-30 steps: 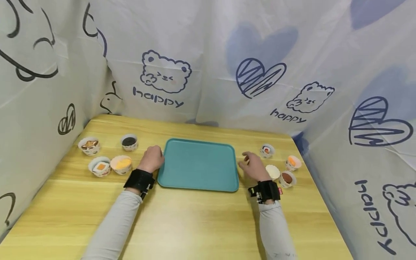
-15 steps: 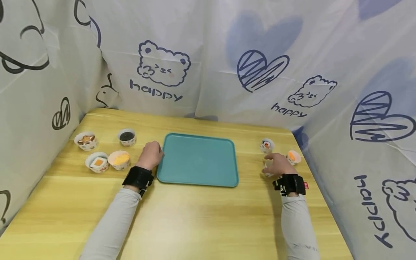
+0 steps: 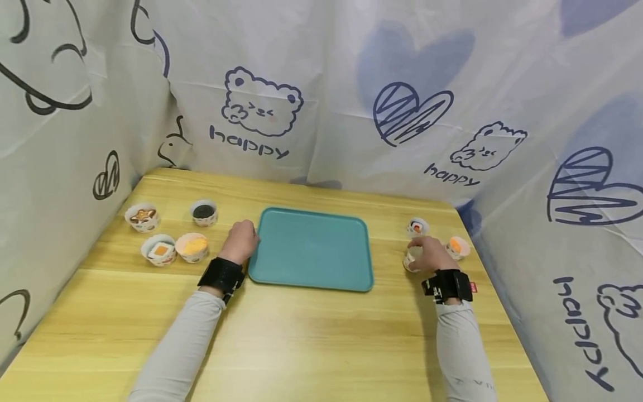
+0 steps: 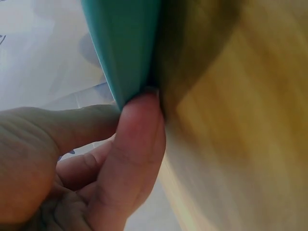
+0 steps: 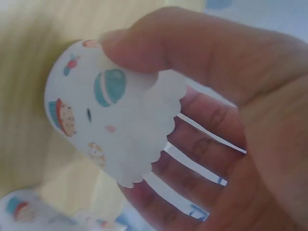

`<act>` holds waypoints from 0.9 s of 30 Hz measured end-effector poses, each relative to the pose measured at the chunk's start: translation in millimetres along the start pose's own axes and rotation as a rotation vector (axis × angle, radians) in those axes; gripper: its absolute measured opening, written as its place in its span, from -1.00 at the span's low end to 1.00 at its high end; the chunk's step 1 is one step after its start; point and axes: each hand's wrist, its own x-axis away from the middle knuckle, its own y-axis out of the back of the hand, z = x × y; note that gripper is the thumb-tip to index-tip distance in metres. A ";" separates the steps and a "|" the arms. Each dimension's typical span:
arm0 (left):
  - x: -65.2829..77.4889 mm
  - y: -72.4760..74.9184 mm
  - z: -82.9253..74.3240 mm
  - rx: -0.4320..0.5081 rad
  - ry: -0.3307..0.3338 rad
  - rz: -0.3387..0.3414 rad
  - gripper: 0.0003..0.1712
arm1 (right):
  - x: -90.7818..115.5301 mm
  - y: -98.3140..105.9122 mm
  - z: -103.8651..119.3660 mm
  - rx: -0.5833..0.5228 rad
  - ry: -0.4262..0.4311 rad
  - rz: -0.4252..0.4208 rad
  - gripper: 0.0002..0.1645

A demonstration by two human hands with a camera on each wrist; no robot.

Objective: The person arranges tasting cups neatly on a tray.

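Note:
A teal rectangular tray (image 3: pixel 311 251) lies flat on the wooden table. My left hand (image 3: pixel 241 242) pinches its left edge; in the left wrist view, the thumb touches the rim of the tray (image 4: pixel 126 43) and a finger (image 4: pixel 137 125) curls against its underside. On the right, my right hand (image 3: pixel 433 254) grips a pale paper baking cup (image 3: pixel 410 261). The right wrist view shows the thumb on the near side of this scalloped cup (image 5: pixel 115 130), printed with cupcakes and a macaron, and the other fingers behind it. What the cup contains is hard to make out.
Left of the tray stand baking cups with a star-shaped piece (image 3: pixel 143 218), a black filling (image 3: pixel 203 213), a white-and-orange square (image 3: pixel 159 250) and a yellow filling (image 3: pixel 192 247). Beyond my right hand are a small-topped cup (image 3: pixel 417 227) and an orange-filled cup (image 3: pixel 457 248). Printed cloth surrounds the table.
My right hand has moved right from beside the tray and taken hold of the pale cup, now covering the brown-filled cup. The left hand has stayed at the tray's edge.

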 end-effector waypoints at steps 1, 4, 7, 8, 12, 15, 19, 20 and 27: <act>0.2 0.0 1.1 -0.002 -0.001 -0.003 -0.52 | -3.5 0.1 3.4 0.012 0.031 -0.017 -0.37; 0.9 0.2 2.8 -0.007 0.007 -0.007 -0.55 | -16.2 -0.7 16.5 0.027 0.114 -0.062 -0.38; 1.2 -0.1 2.4 -0.006 0.020 -0.009 -0.61 | -29.5 -2.8 34.3 0.021 0.151 -0.074 -0.36; 1.3 -0.1 1.6 -0.002 0.027 -0.008 -0.64 | -34.1 -3.8 41.0 0.015 0.163 -0.073 -0.35; 1.5 -1.2 -1.2 0.006 0.046 -0.004 -0.72 | -51.5 -9.8 71.1 -0.003 0.207 -0.070 -0.30; 0.8 -1.8 -2.6 0.008 0.053 -0.006 -0.78 | -68.5 -17.6 95.8 -0.020 0.257 -0.070 -0.30; 1.5 -0.9 -2.5 0.018 0.048 -0.006 -0.82 | -91.4 -30.9 132.8 -0.050 0.311 -0.062 -0.31; 1.5 -0.8 -2.0 0.019 0.045 -0.006 -0.83 | -96.3 -34.2 142.3 -0.053 0.320 -0.059 -0.30; 2.7 -0.4 -0.9 0.025 0.040 -0.010 -0.82 | -119.0 -57.0 200.6 -0.036 0.445 -0.031 -0.30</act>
